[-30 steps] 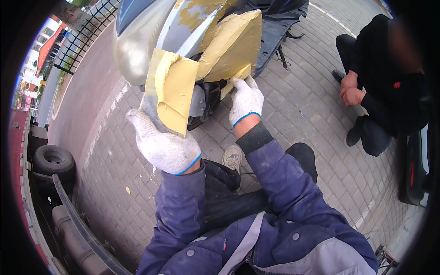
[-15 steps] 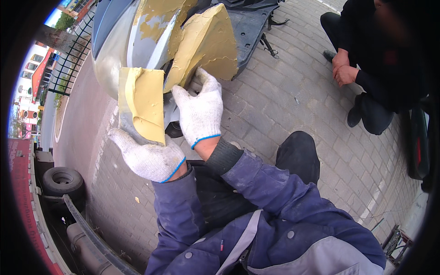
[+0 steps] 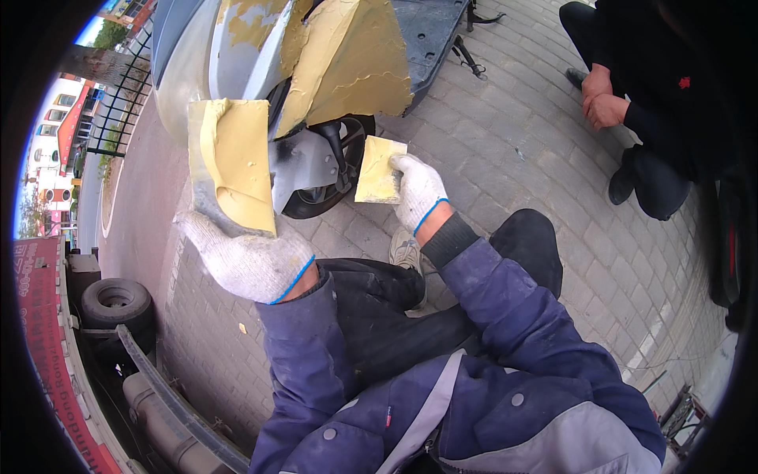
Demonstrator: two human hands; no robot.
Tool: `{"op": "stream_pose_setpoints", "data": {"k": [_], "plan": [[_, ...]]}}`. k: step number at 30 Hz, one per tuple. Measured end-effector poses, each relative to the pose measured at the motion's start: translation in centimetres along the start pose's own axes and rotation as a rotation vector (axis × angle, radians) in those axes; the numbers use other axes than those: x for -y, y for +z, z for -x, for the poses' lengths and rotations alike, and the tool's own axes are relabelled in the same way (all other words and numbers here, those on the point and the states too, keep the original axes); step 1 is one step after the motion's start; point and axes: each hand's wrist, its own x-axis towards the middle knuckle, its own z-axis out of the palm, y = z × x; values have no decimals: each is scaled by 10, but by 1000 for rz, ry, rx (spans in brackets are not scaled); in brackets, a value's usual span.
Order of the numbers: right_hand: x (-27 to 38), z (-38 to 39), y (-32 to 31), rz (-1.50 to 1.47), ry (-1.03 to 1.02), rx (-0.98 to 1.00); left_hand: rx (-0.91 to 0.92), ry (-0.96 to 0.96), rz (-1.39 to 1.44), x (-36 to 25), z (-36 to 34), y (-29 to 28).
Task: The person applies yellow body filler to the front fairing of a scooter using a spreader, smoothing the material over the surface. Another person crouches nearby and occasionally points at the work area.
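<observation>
Our left hand [image 3: 249, 261] grips a board [image 3: 197, 154], left of the yellow-coated panel [image 3: 355, 67] | our right hand [image 3: 417, 189], nearer that panel, pinches a spreader [image 3: 377, 175].

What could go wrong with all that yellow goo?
The thick yellow paste reaches the edge of the board in the left hand, so some might fall if it tips. The right hand grips a smeared spreader, so its glove could get sticky. A bump might smudge the paste-coated panel.

Top edge crops the scooter [image 3: 335, 67] and crouching person [image 3: 659, 110].
</observation>
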Motion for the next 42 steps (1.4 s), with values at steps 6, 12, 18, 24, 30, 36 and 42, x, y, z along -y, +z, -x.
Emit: {"op": "stream_pose_setpoints", "data": {"k": [6, 12, 18, 24, 30, 36, 42], "plan": [[22, -35, -14, -131, 159, 188, 50, -77, 211, -2, 3, 0], [35, -45, -14, -49, 180, 216, 30, -136, 340, -1, 3, 1], [31, -45, -21, -107, 240, 287, 173, -2, 434, -3, 10, 16], [36, -43, -14, -177, 285, 346, 113, -79, 257, -4, -1, 0], [39, -56, -13, -221, 277, 315, 118, -66, 333, 4, -3, -3], [41, -80, -26, -351, 402, 325, 120, -74, 379, 6, -3, 3], [36, -108, -44, -397, 365, 294, 116, -98, 290, -4, 2, 7]]}}
